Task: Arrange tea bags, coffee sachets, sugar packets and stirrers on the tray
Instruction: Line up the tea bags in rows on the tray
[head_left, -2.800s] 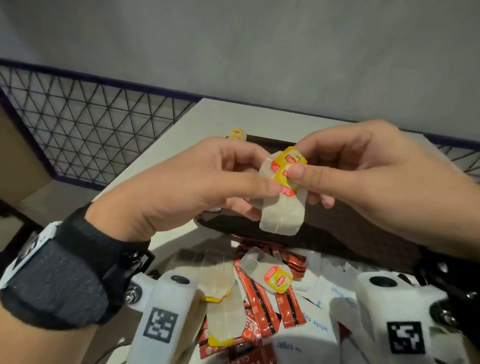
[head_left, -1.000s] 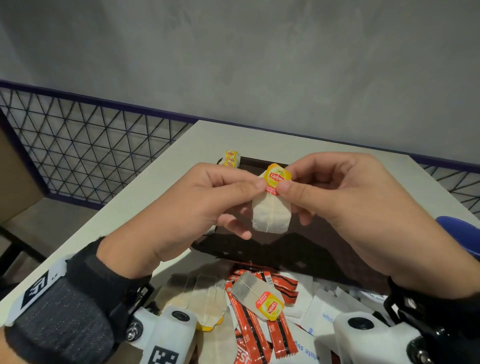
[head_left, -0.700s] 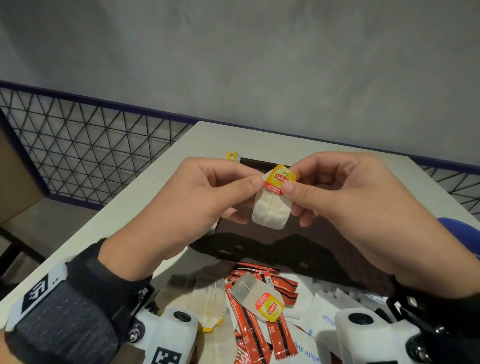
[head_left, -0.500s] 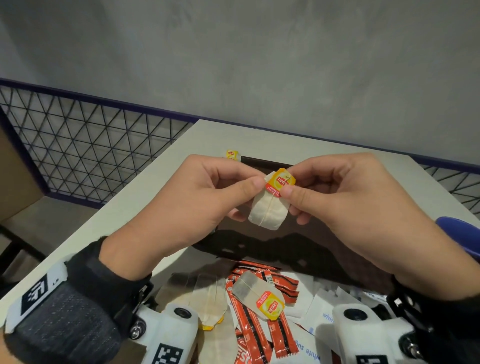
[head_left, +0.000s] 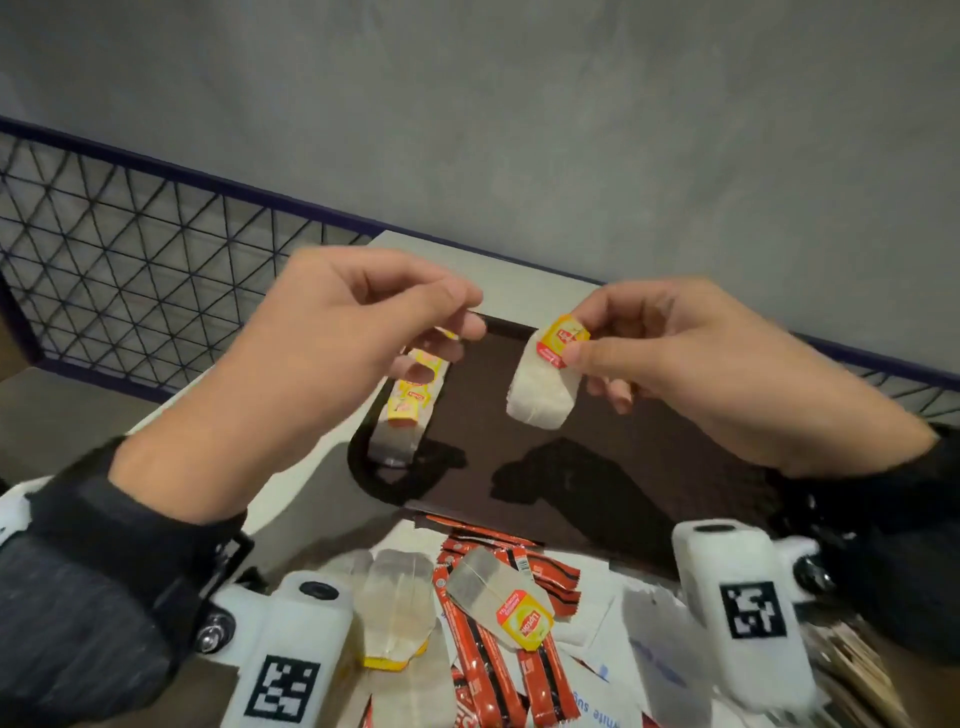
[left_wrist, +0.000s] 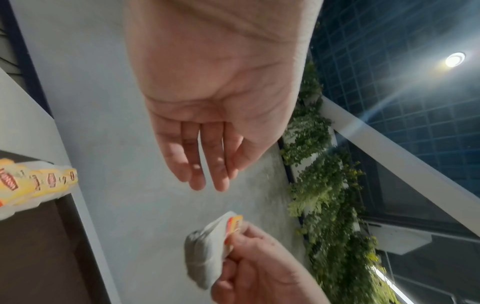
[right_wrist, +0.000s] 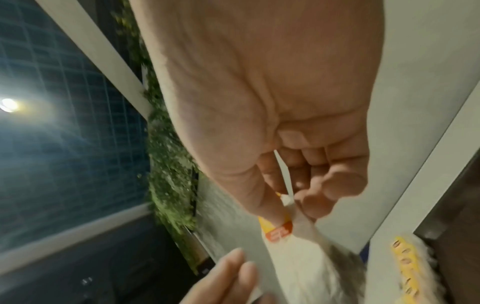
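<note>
Head view: the right hand's (head_left: 691, 364) thumb and forefinger pinch the yellow-and-red tag (head_left: 562, 333) of a white tea bag (head_left: 540, 389), which hangs from the tag above the dark brown tray (head_left: 649, 467), touching nothing below. The right wrist view shows the same pinch from beneath, the other fingers curled in toward the palm. The left hand (head_left: 332, 353) is raised beside it with a clear gap between the two; its fingertips (left_wrist: 207, 176) hang loosely curled and grip nothing, as the left wrist view shows plainly.

Outward from the fingers, a row of tea bags (head_left: 410, 400) with yellow tags lies along the tray's left edge, just under the left hand. The tray's middle, below the hanging bag, is bare dark surface with the hands' shadows on it. The tray's far edge runs close to the far edge of the pale table (head_left: 519, 280), and its rounded near-left corner sits just in from the table's left side.

Nearer the body, past the tray's near edge, lies a loose heap: red coffee sachets (head_left: 540, 670), more tea bags (head_left: 498, 597), and white sugar packets (head_left: 608, 670), overlapping one another. A wire-mesh railing (head_left: 130, 270) stands beyond the table's left side, before a grey wall (head_left: 519, 114).
</note>
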